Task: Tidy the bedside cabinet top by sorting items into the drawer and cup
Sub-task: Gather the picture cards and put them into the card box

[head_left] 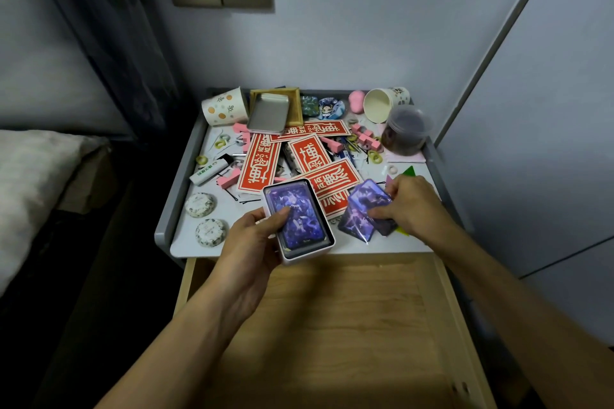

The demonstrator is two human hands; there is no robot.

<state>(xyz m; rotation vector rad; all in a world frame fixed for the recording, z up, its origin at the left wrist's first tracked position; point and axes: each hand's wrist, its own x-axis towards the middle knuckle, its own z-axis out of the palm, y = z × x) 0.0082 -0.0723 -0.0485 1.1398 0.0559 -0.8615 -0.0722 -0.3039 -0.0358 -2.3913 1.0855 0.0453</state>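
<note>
Tabletop [186, 242] first: it is crowded, so the tidying looks barely begun. The red cards [309, 163] fanned across its middle serve as the landmark. Far left of them, at the back, a spotted cup [224, 108] lies tipped. Nearer, also left of them, lie a lighter [212, 170] and two round tins [200, 205], with pink blocks and small rings scattered about. Just in front of the red cards, the left hand [252, 236] is clamped on a white box [300, 219], its thumb pressing the purple card on top. Just right of that, at the red cards' near right corner, the right hand [412, 202] pinches a loose bunch of purple cards [365, 209] on the surface, so the step in hand seems to be gathering these into the box. Behind and right of the red cards, a white cup [382, 104] lies on its side, mouth toward the viewer, with a lidded jar [407, 131] just beside it. Below the front edge the drawer [332, 309] stands pulled out, its wooden floor showing and nothing seen in it. As far as I can judge, nearly all the sorting into drawer and cup is left.
</note>
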